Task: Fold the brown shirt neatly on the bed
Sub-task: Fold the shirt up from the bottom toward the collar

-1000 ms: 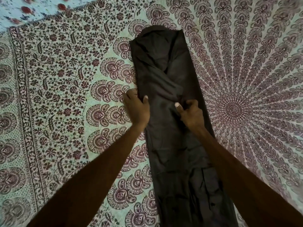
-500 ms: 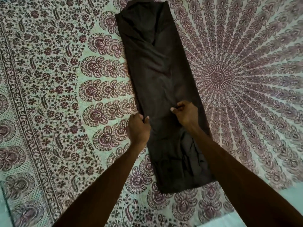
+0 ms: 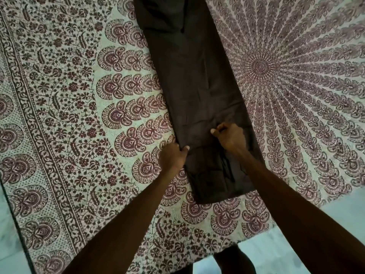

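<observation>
**Both hands lower on the shirt, near its bottom end**

Since the earlier frames both hands have slid down the long dark strip, from about its middle toward the near hem, and more of the bed's near edge shows. The brown shirt (image 3: 197, 91) lies flat on the patterned bedspread (image 3: 65, 107) as a narrow band folded lengthwise, running from the top of the view down to a squared-off end close to the near edge of the bed, slightly slanted to the right.

The left hand (image 3: 172, 156) sits at the shirt's left edge, knuckles up, fingers curled under and the thumb pressed on top, so it is pinched closed on the fabric's border. Its forearm reaches in from the lower left, nearly straight.

The right hand (image 3: 230, 136) rests on the cloth a little higher and further in, toward the right side of the band. Its fingers are bunched into a loose fist with the thumb tip pointing left, gripping a small ridge of cloth; creases fan out from that spot. Its forearm crosses the shirt's lower right corner, hiding part of it.

The two hands are apart, with bare cloth between them.
</observation>
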